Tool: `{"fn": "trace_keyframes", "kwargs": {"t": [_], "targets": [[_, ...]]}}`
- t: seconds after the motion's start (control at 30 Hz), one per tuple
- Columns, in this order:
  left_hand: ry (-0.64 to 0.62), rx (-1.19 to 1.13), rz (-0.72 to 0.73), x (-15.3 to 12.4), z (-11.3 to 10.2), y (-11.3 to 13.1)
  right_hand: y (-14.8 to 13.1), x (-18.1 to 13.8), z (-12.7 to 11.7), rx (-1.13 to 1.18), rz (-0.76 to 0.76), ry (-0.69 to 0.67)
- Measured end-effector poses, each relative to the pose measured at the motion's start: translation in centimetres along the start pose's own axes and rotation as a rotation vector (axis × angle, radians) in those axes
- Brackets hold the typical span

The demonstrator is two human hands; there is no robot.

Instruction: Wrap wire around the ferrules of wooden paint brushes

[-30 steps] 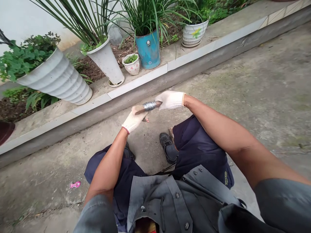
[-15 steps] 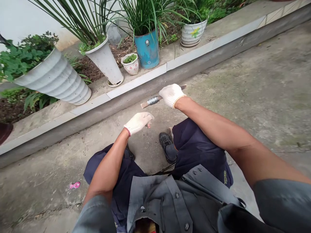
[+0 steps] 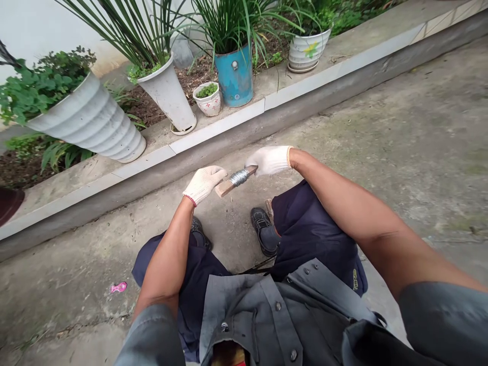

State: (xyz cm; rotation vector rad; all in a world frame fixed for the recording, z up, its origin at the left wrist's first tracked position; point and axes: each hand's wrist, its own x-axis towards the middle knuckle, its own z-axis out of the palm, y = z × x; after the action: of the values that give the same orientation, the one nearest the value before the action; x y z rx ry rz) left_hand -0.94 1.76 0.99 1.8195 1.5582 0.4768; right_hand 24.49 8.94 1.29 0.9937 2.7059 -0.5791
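Note:
Both of my hands wear white knit gloves and meet in front of my knees. My right hand (image 3: 270, 159) is closed round one end of a short wooden stick (image 3: 225, 187) that has a coil of silver wire (image 3: 239, 177) wound round its middle. My left hand (image 3: 203, 183) has its fingers curled at the stick's other end, touching or pinching it. I sit low over the concrete ground, with my dark shoes (image 3: 263, 231) below the hands.
A raised concrete kerb (image 3: 213, 134) runs across ahead, edging a soil bed. On it stand a ribbed white pot (image 3: 91, 124), a tall white pot (image 3: 168, 94), a small patterned pot (image 3: 208, 101), a blue pot (image 3: 234, 76) and a striped pot (image 3: 307, 51). A pink scrap (image 3: 118, 287) lies at left.
Half a second ago my right hand held the stick out alone, higher and farther away. It has drawn the stick back down, and my left hand has come up to its free end.

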Motion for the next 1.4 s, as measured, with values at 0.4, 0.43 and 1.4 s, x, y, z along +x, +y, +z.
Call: {"fn": "trace_keyframes", "kwargs": {"t": [0.4,0.43,1.4], "targets": [[-0.231,-0.294,-0.016,-0.6,5.4,0.8,0.5,0.3,-1.4,-0.015,0.346,0.325],[-0.241,-0.251,-0.014,-0.6,5.4,0.9,0.7,0.6,-1.2,-0.043,0.379,0.325],[-0.035,0.55,0.078,-0.1,0.0,-0.2,-0.6,1.7,1.3,-0.262,0.12,-0.03]]}}
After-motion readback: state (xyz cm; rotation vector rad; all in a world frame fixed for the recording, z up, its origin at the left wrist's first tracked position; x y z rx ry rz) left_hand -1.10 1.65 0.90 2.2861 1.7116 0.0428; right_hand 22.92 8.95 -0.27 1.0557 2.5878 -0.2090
